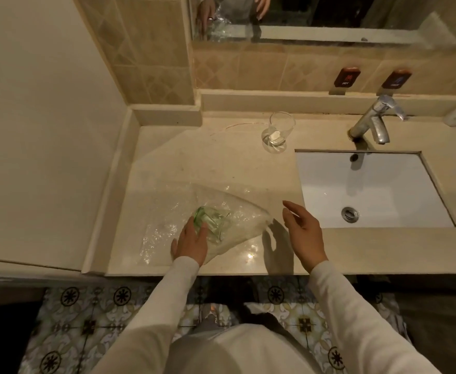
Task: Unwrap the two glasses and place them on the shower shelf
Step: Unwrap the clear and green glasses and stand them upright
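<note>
One clear glass (278, 129) stands bare, upper centre of the counter (221, 168). Left hand (191, 242) closes its grip on the green glass (212, 221), lying on wrap (167, 209); right hand (303, 230) open, empty. Shelving remains.

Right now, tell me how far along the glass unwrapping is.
Done: the clear glass stands upright and bare on the counter near the faucet. In hand: the left hand touches the green glass, lying on its side on the plastic wrap; the right hand hovers open. Left: shelving both glasses; no shower shelf is in view.
</note>
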`<state>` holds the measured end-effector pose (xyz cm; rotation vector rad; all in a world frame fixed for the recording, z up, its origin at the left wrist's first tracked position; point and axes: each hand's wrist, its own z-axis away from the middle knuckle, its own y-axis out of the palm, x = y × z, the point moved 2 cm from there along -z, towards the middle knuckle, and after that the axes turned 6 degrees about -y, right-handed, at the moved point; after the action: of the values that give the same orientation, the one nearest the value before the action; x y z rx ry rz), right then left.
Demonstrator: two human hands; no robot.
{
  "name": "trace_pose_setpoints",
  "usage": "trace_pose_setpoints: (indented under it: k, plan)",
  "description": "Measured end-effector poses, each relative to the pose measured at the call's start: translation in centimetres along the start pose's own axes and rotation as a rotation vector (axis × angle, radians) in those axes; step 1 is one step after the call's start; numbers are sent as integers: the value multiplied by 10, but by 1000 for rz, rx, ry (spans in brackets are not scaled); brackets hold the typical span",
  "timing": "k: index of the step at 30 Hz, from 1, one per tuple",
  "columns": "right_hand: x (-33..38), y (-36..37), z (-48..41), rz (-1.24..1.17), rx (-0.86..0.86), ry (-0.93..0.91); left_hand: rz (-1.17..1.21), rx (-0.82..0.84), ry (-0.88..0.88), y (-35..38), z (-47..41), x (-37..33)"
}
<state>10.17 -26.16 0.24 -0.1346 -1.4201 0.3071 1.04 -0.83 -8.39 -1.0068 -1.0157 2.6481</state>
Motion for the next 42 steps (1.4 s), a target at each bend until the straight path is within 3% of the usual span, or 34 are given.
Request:
trace_pose_setpoints:
  k: [4,9,11,13,16,18,22,28,30,32,34,36,42]
  plan:
    - [-3,-10,-7,-15,22,10,-215,38,-63,13,-5,-4]
    - [-8,-20,-20,12,64,9,-288,23,-117,20,-5,-14]
    - [-8,-24,-25,17,74,9,-204,-89,-32,16,2,-19]
    - [-9,-27,-30,13,79,12,27,-182,125,10,12,-25]
    - [-10,-29,-35,-34,65,28,135,-143,214,9,26,-35]
    - [-10,-30,-36,-35,63,33,58,-87,198,12,29,-39]
    - [-12,-31,-36,-27,64,44,-315,21,62,24,27,-40]
    - [-17,-36,-33,-14,49,42,-549,-31,-4,37,20,-39]
    - [-18,-37,-32,-1,53,49,-469,-121,49,32,20,-41]
    - [-19,-39,-31,0,51,54,-179,-189,157,25,20,-44]
    - [-20,-40,-30,4,44,60,70,-174,207,21,21,-46]
    - [-21,-40,-29,-5,38,69,128,-128,197,19,22,-48]
    - [-20,-37,-24,-21,0,80,-355,6,110,29,13,-53]
